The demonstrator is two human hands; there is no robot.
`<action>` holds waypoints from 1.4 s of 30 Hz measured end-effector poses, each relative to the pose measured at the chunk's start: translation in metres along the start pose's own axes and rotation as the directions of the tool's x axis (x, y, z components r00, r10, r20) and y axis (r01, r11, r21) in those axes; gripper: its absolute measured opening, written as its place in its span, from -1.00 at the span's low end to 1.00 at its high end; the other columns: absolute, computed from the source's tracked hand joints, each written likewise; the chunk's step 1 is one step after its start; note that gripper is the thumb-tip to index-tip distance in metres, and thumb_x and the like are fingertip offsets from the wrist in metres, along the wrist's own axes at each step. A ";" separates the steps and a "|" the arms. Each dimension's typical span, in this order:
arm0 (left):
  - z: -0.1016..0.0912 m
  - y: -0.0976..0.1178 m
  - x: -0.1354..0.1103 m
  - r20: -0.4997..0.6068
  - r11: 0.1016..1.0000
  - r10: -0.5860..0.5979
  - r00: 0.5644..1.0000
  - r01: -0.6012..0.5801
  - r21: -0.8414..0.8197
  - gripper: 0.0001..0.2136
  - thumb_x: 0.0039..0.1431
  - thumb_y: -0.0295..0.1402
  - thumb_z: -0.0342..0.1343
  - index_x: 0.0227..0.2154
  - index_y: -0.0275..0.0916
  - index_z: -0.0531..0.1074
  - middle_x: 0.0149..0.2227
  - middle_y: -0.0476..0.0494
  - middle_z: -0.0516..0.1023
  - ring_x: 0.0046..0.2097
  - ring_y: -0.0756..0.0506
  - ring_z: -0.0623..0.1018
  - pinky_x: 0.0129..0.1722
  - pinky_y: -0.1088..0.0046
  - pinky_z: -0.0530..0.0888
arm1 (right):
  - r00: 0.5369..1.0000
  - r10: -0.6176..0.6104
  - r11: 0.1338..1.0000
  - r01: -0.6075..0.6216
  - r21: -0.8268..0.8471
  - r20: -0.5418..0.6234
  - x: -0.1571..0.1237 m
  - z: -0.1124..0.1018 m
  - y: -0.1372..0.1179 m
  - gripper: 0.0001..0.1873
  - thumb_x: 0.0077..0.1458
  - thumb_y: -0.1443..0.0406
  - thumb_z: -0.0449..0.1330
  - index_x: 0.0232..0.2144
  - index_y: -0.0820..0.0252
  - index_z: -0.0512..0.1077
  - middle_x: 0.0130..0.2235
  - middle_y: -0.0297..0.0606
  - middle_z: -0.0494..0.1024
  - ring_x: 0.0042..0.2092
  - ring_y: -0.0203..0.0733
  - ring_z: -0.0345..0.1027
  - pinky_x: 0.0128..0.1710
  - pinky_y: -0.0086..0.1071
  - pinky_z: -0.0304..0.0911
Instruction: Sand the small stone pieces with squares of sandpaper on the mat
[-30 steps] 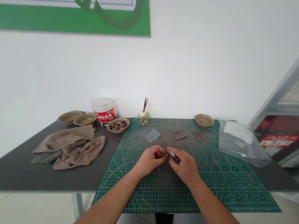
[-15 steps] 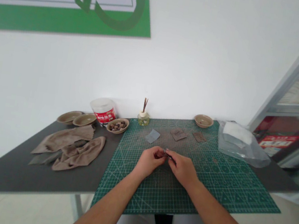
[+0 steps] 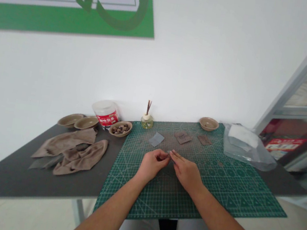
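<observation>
Left hand (image 3: 152,163) and right hand (image 3: 186,170) pinch 1 small item (image 3: 168,154), probably a thin tool; fingertip hold risks it slipping onto the cutting mat (image 3: 217,187) below.

cloths (image 3: 72,150) left of mat (image 3: 235,190); bowls (image 3: 78,121) behind

Matt surfaces nearly everywhere I look.
I see a dark matt worktop (image 3: 15,180), a green matt cutting mat (image 3: 217,191) with printed grid, soft crumpled brown cloths (image 3: 73,153), dull ceramic-looking bowls (image 3: 86,122), a glossy plastic tub (image 3: 106,113) and a shiny clear plastic bag (image 3: 245,149).
</observation>
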State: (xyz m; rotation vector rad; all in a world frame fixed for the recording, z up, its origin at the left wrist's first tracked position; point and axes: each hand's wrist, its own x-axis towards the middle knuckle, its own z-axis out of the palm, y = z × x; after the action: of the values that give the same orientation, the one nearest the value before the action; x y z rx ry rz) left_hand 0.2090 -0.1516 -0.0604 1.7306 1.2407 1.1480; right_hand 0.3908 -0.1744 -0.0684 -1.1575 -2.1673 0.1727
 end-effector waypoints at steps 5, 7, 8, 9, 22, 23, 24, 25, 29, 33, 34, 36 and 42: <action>0.000 0.002 -0.001 -0.026 1.000 0.003 1.000 -0.003 -0.011 -0.90 0.03 -0.34 0.23 -0.48 -0.26 0.49 -0.50 -0.01 0.54 -0.45 -0.01 0.50 -0.43 0.51 0.41 | 1.000 -0.026 1.000 0.026 -0.007 -0.001 0.000 -0.001 0.000 -0.42 0.19 0.47 0.03 0.25 0.07 0.26 0.23 -0.22 0.37 0.13 -0.13 0.40 0.13 -0.22 0.34; 0.000 0.003 -0.002 -0.031 1.000 0.004 1.000 -0.004 -0.019 -0.89 0.05 -0.32 0.23 -0.46 -0.26 0.50 -0.48 -0.02 0.56 -0.44 -0.02 0.51 -0.42 0.51 0.42 | 1.000 -0.014 1.000 0.013 -0.018 -0.025 -0.001 -0.001 0.000 -0.44 0.21 0.46 0.02 0.24 0.08 0.27 0.22 -0.23 0.38 0.13 -0.15 0.40 0.13 -0.22 0.34; 0.000 0.004 -0.003 -0.034 1.000 0.004 0.999 -0.005 -0.022 -0.89 0.05 -0.32 0.23 -0.46 -0.26 0.50 -0.48 -0.02 0.56 -0.44 -0.01 0.51 -0.42 0.51 0.42 | 0.999 -0.015 1.000 0.014 -0.025 -0.029 -0.001 0.000 0.000 -0.44 0.22 0.46 0.01 0.24 0.10 0.27 0.22 -0.22 0.37 0.13 -0.15 0.40 0.13 -0.22 0.34; 0.000 0.005 -0.003 -0.039 1.000 0.004 0.999 -0.005 -0.023 -0.89 0.04 -0.32 0.23 -0.47 -0.26 0.50 -0.49 -0.02 0.55 -0.44 -0.01 0.51 -0.42 0.52 0.41 | 0.999 -0.024 0.999 0.023 -0.030 -0.026 -0.001 0.000 0.000 -0.44 0.22 0.46 0.01 0.24 0.10 0.26 0.23 -0.22 0.36 0.13 -0.14 0.40 0.12 -0.22 0.35; 0.002 0.005 -0.002 -0.040 0.993 -0.016 0.999 0.011 -0.121 -0.87 0.01 -0.35 0.27 -0.44 -0.27 0.44 -0.52 0.03 0.51 -0.47 0.01 0.49 -0.45 0.55 0.38 | 0.991 -0.094 0.993 0.100 0.068 -0.091 -0.001 0.002 0.003 -0.45 0.21 0.45 0.00 0.24 0.16 0.27 0.19 -0.20 0.42 0.15 -0.17 0.38 0.16 -0.23 0.32; 0.002 0.005 -0.002 -0.038 0.992 -0.015 0.999 0.010 -0.126 -0.87 0.01 -0.35 0.27 -0.45 -0.27 0.44 -0.53 0.04 0.50 -0.48 0.02 0.48 -0.46 0.55 0.37 | 0.992 -0.096 0.993 0.102 0.066 -0.088 -0.001 0.002 0.003 -0.45 0.21 0.45 0.01 0.24 0.16 0.26 0.19 -0.20 0.41 0.14 -0.17 0.39 0.15 -0.23 0.33; 0.002 0.005 -0.002 -0.033 0.991 -0.012 0.999 0.008 -0.132 -0.87 0.02 -0.35 0.27 -0.45 -0.27 0.44 -0.53 0.04 0.50 -0.48 0.02 0.47 -0.46 0.55 0.36 | 0.992 -0.088 0.993 0.094 0.066 -0.091 -0.001 0.002 0.003 -0.45 0.21 0.45 0.01 0.24 0.16 0.27 0.19 -0.20 0.42 0.14 -0.17 0.39 0.15 -0.24 0.33; 0.002 0.005 -0.002 -0.027 0.990 -0.010 1.000 0.006 -0.140 -0.87 0.03 -0.34 0.27 -0.44 -0.27 0.44 -0.52 0.03 0.50 -0.47 0.02 0.47 -0.46 0.55 0.37 | 0.993 -0.072 0.995 0.079 0.068 -0.096 -0.001 0.002 0.003 -0.46 0.21 0.44 0.01 0.23 0.16 0.28 0.17 -0.19 0.44 0.13 -0.17 0.41 0.14 -0.24 0.34; 0.001 0.006 -0.001 -0.002 0.983 0.008 1.000 -0.008 -0.185 -0.88 0.07 -0.33 0.25 -0.42 -0.26 0.44 -0.47 -0.02 0.55 -0.43 0.00 0.50 -0.39 0.51 0.40 | 0.992 -0.024 0.996 0.035 0.084 -0.121 -0.002 0.002 0.004 -0.47 0.20 0.44 0.02 0.21 0.15 0.31 0.12 -0.19 0.50 0.06 -0.17 0.46 0.08 -0.25 0.39; 0.001 0.009 -0.002 0.002 0.973 0.028 1.000 -0.026 -0.229 -0.88 0.07 -0.35 0.26 -0.43 -0.26 0.43 -0.47 -0.02 0.54 -0.43 0.00 0.49 -0.40 0.51 0.40 | 0.993 -0.030 0.995 0.040 0.088 -0.117 -0.002 0.000 0.002 -0.48 0.19 0.43 0.03 0.20 0.17 0.32 0.11 -0.18 0.51 0.04 -0.16 0.48 0.05 -0.27 0.40; 0.001 0.010 -0.002 0.000 0.969 0.034 0.999 -0.033 -0.243 -0.88 0.07 -0.35 0.26 -0.43 -0.25 0.43 -0.46 -0.02 0.53 -0.41 -0.01 0.49 -0.38 0.50 0.41 | 0.994 -0.020 0.997 0.028 0.078 -0.106 -0.001 -0.001 0.002 -0.49 0.19 0.43 0.03 0.18 0.18 0.34 0.09 -0.17 0.53 0.02 -0.15 0.49 0.04 -0.26 0.41; 0.000 0.011 -0.002 -0.006 0.960 0.042 0.999 -0.042 -0.277 -0.87 0.09 -0.35 0.25 -0.42 -0.24 0.40 -0.45 -0.02 0.53 -0.39 -0.02 0.52 -0.34 0.48 0.44 | 0.996 0.013 0.998 -0.007 0.059 -0.087 -0.001 -0.002 0.002 -0.52 0.19 0.42 0.02 0.15 0.20 0.38 0.06 -0.17 0.55 0.00 -0.12 0.51 0.02 -0.24 0.42; 0.001 0.012 -0.001 0.002 0.934 0.027 1.000 -0.024 -0.358 -0.78 0.11 -0.33 0.22 -0.18 -0.21 0.40 -0.43 -0.01 0.54 -0.41 -0.05 0.57 -0.33 0.39 0.53 | 0.981 0.143 0.988 -0.132 0.084 -0.131 0.001 -0.003 0.004 -0.54 0.19 0.40 0.04 0.13 0.14 0.41 0.05 -0.20 0.56 -0.01 -0.12 0.51 0.00 -0.24 0.42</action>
State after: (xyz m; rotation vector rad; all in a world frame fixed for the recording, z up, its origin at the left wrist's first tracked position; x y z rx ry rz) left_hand 0.2137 -0.1561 -0.0500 1.4773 0.9362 1.2920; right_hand 0.3950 -0.1724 -0.0672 -1.2402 -1.9467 0.2266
